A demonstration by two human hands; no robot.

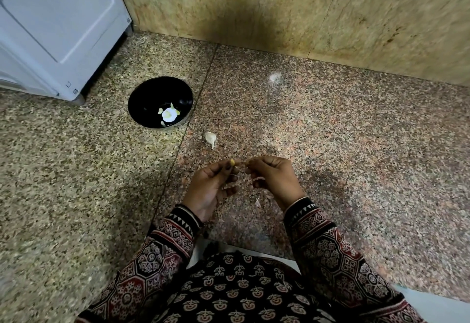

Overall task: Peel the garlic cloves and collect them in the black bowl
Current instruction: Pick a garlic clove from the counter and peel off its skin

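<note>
- The left hand pinches a small yellowish garlic clove between thumb and fingertips, above the granite floor.
- The right hand, with curled fingers, pinches a bit of skin just right of this clove.
- The black bowl stands far left and contains peeled cloves.
- One unpeeled clove lies between the bowl and the hands.
- A peel scrap lies near, below the hands.

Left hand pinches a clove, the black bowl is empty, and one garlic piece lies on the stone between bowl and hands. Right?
Not empty: the head view shows a few pale cloves in the bottom of the black bowl. The left hand does pinch a clove, and one garlic piece lies between bowl and hands.
</note>
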